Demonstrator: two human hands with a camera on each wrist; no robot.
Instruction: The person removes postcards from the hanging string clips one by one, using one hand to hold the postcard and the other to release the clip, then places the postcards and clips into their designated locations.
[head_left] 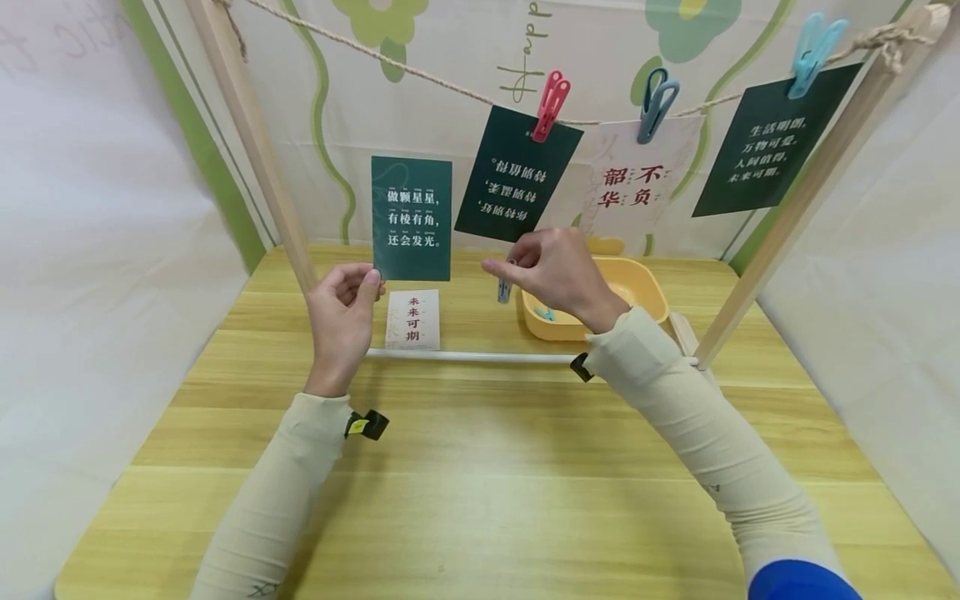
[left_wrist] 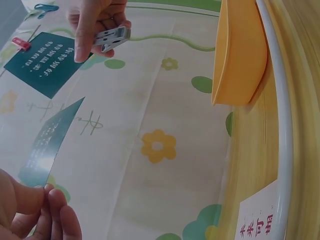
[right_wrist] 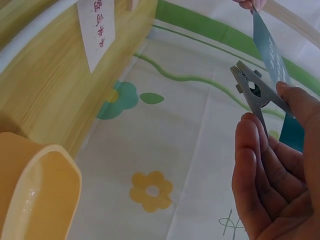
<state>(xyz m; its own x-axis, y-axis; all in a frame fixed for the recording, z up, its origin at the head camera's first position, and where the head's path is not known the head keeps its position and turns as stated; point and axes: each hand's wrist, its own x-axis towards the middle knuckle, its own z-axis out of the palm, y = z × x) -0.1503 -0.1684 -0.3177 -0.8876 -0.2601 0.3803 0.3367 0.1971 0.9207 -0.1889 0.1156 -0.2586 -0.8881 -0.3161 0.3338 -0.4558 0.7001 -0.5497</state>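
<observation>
My left hand [head_left: 343,321] pinches a dark green card [head_left: 412,218] with white Chinese writing by its lower left corner, upright below the rope. In the left wrist view the same card [left_wrist: 47,142] appears edge-on above the thumb and fingers. My right hand [head_left: 558,271] holds a grey clothespin [right_wrist: 255,87] between thumb and fingers, its nose pointing away from the palm. Just above that hand, another green card [head_left: 517,175] hangs from the rope [head_left: 420,79] under a red clothespin [head_left: 551,106]. The two hands are apart, with the held card and the clothespin not touching.
A pale card [head_left: 649,171] hangs by a blue-grey clothespin [head_left: 657,106], and a green card [head_left: 776,140] by a light blue one [head_left: 816,54]. Wooden posts [head_left: 251,137] hold the rope. On the table lie a white card [head_left: 413,320], a white rod [head_left: 480,357] and a yellow basket [head_left: 656,292].
</observation>
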